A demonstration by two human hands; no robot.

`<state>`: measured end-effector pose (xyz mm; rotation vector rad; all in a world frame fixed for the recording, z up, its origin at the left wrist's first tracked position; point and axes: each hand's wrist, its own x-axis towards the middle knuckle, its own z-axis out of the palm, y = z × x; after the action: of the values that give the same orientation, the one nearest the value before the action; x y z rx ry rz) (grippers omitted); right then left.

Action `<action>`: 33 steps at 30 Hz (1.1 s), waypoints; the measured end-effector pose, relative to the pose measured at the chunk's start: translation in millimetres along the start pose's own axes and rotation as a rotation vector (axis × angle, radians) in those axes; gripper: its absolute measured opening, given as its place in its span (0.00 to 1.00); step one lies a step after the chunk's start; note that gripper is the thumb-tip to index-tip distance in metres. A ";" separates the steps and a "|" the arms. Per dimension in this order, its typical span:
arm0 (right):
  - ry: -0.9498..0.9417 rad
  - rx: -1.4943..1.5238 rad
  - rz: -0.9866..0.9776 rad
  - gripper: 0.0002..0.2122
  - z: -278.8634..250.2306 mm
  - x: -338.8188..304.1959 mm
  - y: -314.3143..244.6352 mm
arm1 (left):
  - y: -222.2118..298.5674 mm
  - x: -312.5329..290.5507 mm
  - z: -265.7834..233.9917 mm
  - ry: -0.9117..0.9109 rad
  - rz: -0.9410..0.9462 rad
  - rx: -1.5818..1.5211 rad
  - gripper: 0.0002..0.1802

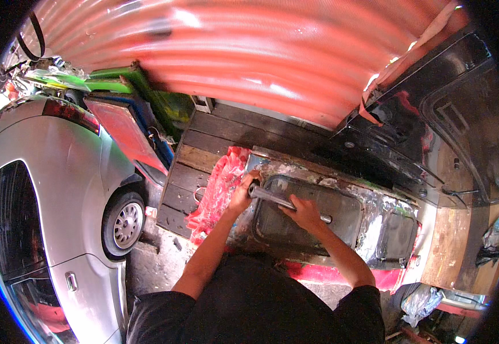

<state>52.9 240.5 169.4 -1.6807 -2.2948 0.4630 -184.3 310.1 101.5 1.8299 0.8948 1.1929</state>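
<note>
A worn metal vehicle panel (387, 229) with flaking paint lies flat in front of me; two dark recessed areas are set into it. My right hand (305, 213) is closed around the shaft of a grey hammer (275, 198), held slantwise above the larger recess. The hammer's thick round end points left, close to my left hand (241, 194). That hand is at the panel's left edge with its fingers curled; what they grip is hidden. A crumpled red patterned cloth (222, 186) sits beside my left wrist and shows again under the panel's near edge.
Dark wooden planks (195, 146) support the panel. A silver car (65, 189) stands at the left, with red and green panels (126, 123) leaning behind it. At the right rises a large black body panel (433, 114). Red corrugated sheeting (232, 51) closes off the back.
</note>
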 end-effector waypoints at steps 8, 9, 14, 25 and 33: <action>-0.072 -0.001 -0.222 0.19 -0.5 -4.5 -7.8 | -38.3 -12.9 4.2 -0.035 -0.024 0.025 0.33; -0.091 -0.003 -0.204 0.19 -0.2 -6.6 -6.9 | -33.6 -16.1 4.1 -0.072 -0.113 0.031 0.34; -0.106 0.010 -0.183 0.18 2.9 -10.5 -8.3 | -33.1 -14.2 -3.2 -0.155 -0.051 0.056 0.35; -0.099 -0.102 -0.041 0.19 14.6 3.6 -5.5 | -2.2 15.5 -21.1 -0.196 -0.051 -0.046 0.32; -0.060 -0.034 -0.101 0.20 9.5 7.4 -12.4 | -24.1 6.2 -18.4 -0.210 0.016 0.022 0.30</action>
<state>36.2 243.2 165.8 -1.5766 -2.4301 0.4614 -203.1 330.7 88.0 1.9415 0.7774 0.9822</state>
